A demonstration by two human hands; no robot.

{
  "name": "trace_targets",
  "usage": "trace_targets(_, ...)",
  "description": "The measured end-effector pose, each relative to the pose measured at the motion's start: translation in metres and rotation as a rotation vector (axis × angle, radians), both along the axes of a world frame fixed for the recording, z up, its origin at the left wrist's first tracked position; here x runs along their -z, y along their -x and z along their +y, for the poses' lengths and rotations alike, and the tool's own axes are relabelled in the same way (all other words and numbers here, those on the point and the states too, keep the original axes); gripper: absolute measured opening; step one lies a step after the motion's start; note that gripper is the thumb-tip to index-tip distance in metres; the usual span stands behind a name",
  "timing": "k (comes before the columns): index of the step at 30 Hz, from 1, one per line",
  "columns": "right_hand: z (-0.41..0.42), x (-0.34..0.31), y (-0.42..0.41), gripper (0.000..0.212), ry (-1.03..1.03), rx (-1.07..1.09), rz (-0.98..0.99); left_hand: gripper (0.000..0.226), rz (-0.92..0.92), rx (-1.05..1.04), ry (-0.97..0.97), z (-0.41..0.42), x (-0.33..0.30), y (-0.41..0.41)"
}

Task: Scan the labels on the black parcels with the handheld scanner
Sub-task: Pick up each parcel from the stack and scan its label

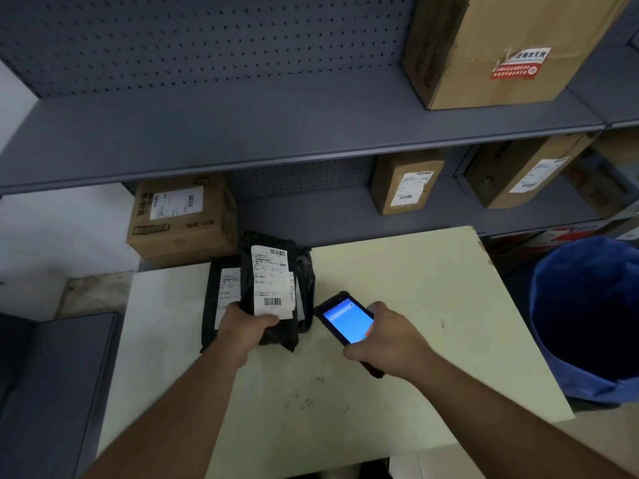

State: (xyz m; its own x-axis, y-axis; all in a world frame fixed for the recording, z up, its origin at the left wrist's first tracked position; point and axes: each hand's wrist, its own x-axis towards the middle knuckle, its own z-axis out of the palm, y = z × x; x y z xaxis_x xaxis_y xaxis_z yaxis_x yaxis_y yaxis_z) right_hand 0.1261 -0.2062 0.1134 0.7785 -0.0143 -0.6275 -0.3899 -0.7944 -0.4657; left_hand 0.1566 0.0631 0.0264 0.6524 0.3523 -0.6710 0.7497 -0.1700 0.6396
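Two grey shelves (311, 133) | cardboard boxes (183, 219) | pale scuffed table (397, 305)

The parcels (273, 288) sit on the bench (397, 288) at its far left edge, one stacked on the others. The left hand (242, 326) takes the top parcel in its grip from the near side; right of the parcels the right hand (387, 337) has the scanner (342, 319) over the bench. Behind the parcels stands the shelf (294, 133); a box (179, 216) lies behind-left of them
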Motion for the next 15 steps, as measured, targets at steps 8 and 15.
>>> trace_targets(8, 0.002, -0.035, -0.005, 0.054, -0.120, -0.039, 0.082, 0.075, -0.193, -0.044, 0.029, -0.011, -0.027, 0.004)
trace_targets(15, 0.013, -0.053, -0.005, 0.058, -0.191, -0.047, 0.103, 0.071, -0.300, -0.067, 0.007, -0.018, -0.037, 0.012)
